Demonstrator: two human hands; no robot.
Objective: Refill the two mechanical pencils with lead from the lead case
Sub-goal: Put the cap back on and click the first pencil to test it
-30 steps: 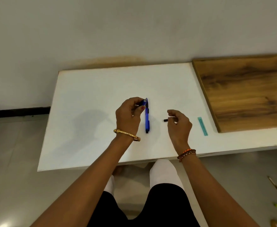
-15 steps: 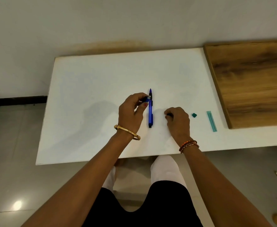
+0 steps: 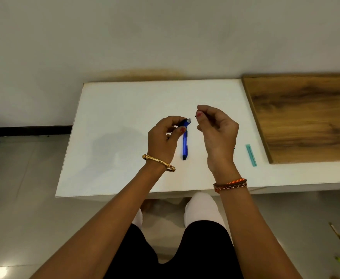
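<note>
Left hand (image 3: 163,135), gold bangle at wrist, fingers curled round blue pencil (image 3: 185,123), white-tipped end poking out. Second blue pencil (image 3: 185,144), slim plastic barrel, flat on smooth white table (image 3: 112,141). Right hand (image 3: 215,127) raised, thumb and forefinger pinched; maybe on lead, too fine to tell. Teal lead case (image 3: 251,155), thin flat strip, beside wood-grain board (image 3: 306,117).
</note>
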